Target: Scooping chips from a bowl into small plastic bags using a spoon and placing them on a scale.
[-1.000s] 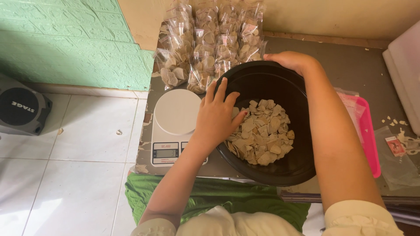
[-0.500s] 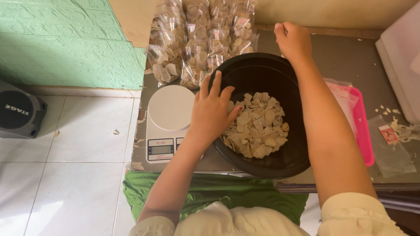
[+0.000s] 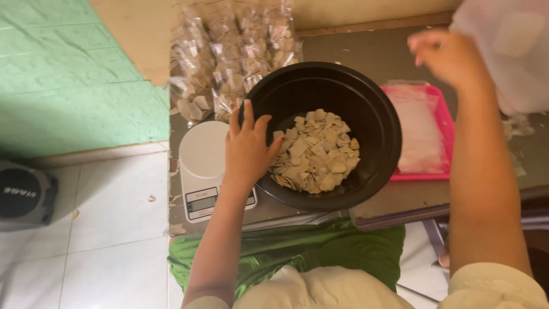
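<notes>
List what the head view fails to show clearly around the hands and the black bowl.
- Right hand: motion-blurred, grip unreadable.
- White bag beside it: blurred, cut by the top edge.
- Left hand: palm down at the black bowl rim, fingertips hidden among chips.
- Scale display: too small.

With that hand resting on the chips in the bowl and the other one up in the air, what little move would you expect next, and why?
Probably the left hand closes on some of the pale chips in the black bowl: its fingers lie flat on the pile's edge. The right hand is raised near the pink tray, blurred and apparently empty, so a bag likely comes first. The white scale sits bare.
</notes>
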